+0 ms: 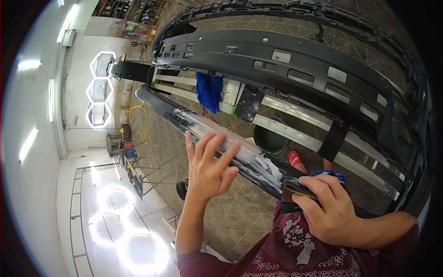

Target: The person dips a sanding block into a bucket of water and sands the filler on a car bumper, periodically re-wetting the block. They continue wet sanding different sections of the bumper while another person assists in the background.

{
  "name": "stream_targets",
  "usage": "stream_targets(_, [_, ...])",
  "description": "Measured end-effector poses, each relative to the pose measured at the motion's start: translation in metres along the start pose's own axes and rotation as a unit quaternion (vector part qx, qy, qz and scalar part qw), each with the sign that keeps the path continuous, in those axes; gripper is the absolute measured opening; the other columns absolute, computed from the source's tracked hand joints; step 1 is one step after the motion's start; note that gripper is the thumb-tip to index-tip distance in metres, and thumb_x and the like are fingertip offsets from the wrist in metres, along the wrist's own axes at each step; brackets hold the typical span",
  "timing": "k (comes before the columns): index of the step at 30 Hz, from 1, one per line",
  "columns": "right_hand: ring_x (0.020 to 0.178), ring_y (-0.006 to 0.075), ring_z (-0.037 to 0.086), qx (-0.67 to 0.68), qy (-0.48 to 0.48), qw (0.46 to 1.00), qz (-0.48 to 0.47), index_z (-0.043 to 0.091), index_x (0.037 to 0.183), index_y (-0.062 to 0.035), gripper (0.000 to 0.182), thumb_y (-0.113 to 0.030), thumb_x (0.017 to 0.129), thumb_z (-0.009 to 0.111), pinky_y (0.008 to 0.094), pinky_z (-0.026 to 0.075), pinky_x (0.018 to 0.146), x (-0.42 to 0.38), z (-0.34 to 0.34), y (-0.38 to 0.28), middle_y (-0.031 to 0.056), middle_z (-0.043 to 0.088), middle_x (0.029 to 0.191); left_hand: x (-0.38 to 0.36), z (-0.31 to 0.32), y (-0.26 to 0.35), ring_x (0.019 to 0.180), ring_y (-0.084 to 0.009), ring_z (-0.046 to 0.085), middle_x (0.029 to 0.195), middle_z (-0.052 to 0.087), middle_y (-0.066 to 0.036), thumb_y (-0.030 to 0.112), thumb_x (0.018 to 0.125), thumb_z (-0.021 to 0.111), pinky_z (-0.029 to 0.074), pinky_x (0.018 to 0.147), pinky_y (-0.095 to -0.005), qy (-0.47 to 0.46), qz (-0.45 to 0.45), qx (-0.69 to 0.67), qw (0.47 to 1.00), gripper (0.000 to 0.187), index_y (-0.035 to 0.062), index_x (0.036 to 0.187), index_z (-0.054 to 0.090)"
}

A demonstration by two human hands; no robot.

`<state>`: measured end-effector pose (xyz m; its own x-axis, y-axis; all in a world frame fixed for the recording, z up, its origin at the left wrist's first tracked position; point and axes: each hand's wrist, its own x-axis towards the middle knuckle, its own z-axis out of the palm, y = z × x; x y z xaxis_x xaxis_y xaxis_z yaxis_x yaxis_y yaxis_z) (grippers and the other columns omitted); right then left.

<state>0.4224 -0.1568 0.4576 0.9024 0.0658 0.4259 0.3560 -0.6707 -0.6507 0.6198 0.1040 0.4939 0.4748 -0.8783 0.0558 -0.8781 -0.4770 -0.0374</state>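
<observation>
A long, dark car bumper part (161, 107) runs slantwise before me, with whitish-grey smears over its near stretch. My left hand (210, 159) lies over its middle with fingers spread, holding nothing; the fingertips appear to touch the surface. At the part's near end, my right hand (330, 205) grips a folded piece of sandpaper (290, 187), dark outside and tan inside. The thumb and fingers are closed around it. Its underside, against the part, is hidden.
A large black bumper (217, 51) stretches across the upper right, beside metal rails (295, 136) of a stand. A blue cloth (209, 92) hangs from a rail. Under the rails stands a dark bucket (271, 138). A yellow hose (148, 134) lies on the tiled floor.
</observation>
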Motion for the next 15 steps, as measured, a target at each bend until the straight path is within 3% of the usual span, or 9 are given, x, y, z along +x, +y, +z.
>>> stream_targets(3, [0.103,0.0343,0.062,0.0,0.002,1.0,0.002,0.071,0.109,-0.0028,0.03,-0.013,0.081,0.072,0.0397,0.058,0.084,0.0,0.001,0.0,0.0206,0.063,0.122,0.006,0.004,0.0,0.129,-0.0344,0.053,0.136,0.058,-0.014,0.056,0.102,0.051,0.013,0.122,-0.075,-0.001,-0.04,-0.024,0.999,0.054,0.016,0.131,0.071])
stream_targets(10, [0.102,0.0343,0.062,0.007,0.005,1.0,0.016,0.071,0.109,-0.0034,0.029,-0.013,0.082,0.072,0.0398,0.058,0.084,0.0,0.001,0.001,0.0196,0.064,0.123,0.01,0.006,0.021,0.134,-0.0334,0.052,0.135,0.061,-0.008,0.06,0.098,0.056,0.011,0.122,-0.0773,-0.026,0.07,-0.074,0.995,0.057,0.0184,0.133,0.071])
stream_targets(12, [0.103,0.0335,0.063,0.008,0.009,1.0,0.021,0.072,0.109,-0.0042,0.029,-0.013,0.082,0.072,0.0395,0.057,0.084,0.0,0.002,0.001,0.019,0.064,0.123,0.013,0.009,-0.007,0.134,-0.0324,0.052,0.136,0.061,-0.007,0.054,0.099,0.057,0.011,0.123,-0.0757,-0.004,0.027,-0.01,1.0,0.05,0.0208,0.133,0.071])
stream_targets(15, [0.104,0.0322,0.064,-0.004,0.001,1.0,0.007,0.073,0.109,-0.0055,0.029,-0.015,0.081,0.073,0.0405,0.055,0.083,-0.001,0.002,0.002,0.0186,0.065,0.125,0.018,0.014,-0.069,0.138,-0.0354,0.05,0.14,0.061,-0.007,0.042,0.099,0.06,0.011,0.123,-0.0717,-0.014,-0.119,0.03,0.992,0.04,0.0193,0.129,0.074])
